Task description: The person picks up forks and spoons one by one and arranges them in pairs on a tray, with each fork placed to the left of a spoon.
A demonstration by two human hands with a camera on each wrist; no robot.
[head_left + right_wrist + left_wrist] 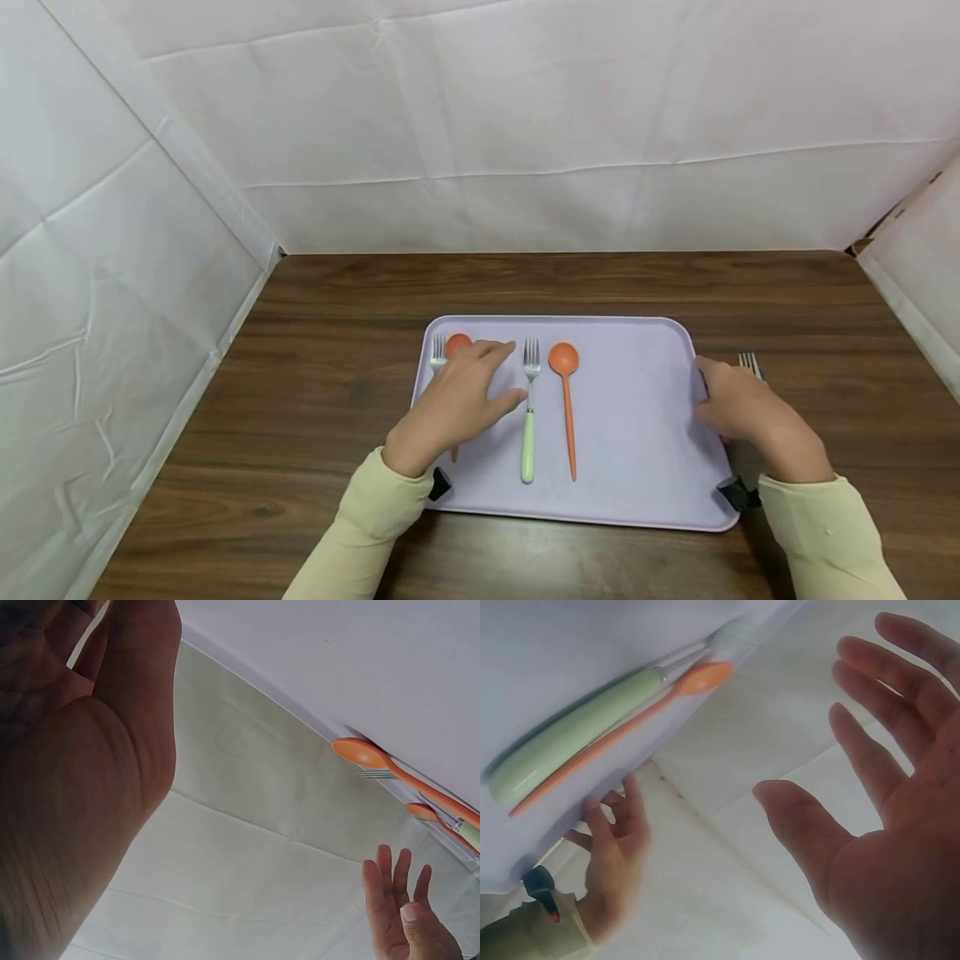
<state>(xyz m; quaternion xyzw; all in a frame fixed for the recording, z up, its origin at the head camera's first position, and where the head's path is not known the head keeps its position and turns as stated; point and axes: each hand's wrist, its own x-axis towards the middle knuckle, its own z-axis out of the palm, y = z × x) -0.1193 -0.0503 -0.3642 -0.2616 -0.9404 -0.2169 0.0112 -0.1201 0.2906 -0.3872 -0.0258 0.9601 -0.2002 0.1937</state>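
My left hand [463,396] hovers over the left part of a lilac tray [637,433], fingers and thumb spread. Below it are an orange spoon [458,342] and a fork [438,350], both partly hidden by the hand. Just right of its fingertips, a fork with a pale green handle [528,446] lies beside another orange spoon [564,360]. My right hand [738,404] is at the tray's right rim, its fingers loosely bent and apart in the left wrist view. Tines of another fork [749,362] show past its knuckles; the rest is hidden by the hand.
A dark wooden table [315,417] carries the tray. White sheeting [525,125] hangs behind the table and along both sides. Dark camera mounts [738,493] sit at the wrists, close over the tray's near corners.
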